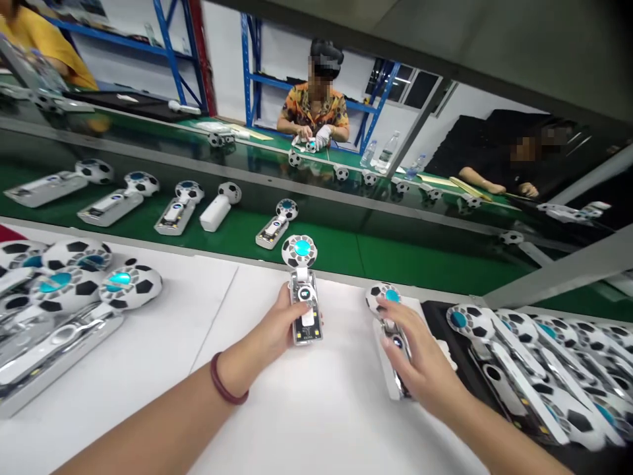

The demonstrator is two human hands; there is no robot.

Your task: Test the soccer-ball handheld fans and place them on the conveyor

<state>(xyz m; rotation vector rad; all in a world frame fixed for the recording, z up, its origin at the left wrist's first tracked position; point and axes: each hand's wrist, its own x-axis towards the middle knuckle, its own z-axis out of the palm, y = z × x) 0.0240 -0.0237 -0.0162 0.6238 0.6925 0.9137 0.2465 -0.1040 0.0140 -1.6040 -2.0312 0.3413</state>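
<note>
My left hand (pixel 289 313) is closed around a handheld fan (pixel 306 323) with a football-patterned round head, a turquoise centre and a clear body. Its thumb presses on the white strip below a small lit display. The fan stands tilted up, head away from me. To the right, my right hand (pixel 418 356) grips a second football-headed fan (pixel 393 379) from above, low over the white tabletop or resting on it. The thumb lies over its body and the fingers reach across its neck. Part of that fan is hidden under the hand.
Fans lie heaped on the left (pixel 131 287) and in rows on a black tray (pixel 440 320) at right. Several more lie along the green conveyor belt (pixel 336 254) ahead. A metal post (pixel 558 237) rises at right. Across the belt, a person (pixel 316 109) handles a similar piece.
</note>
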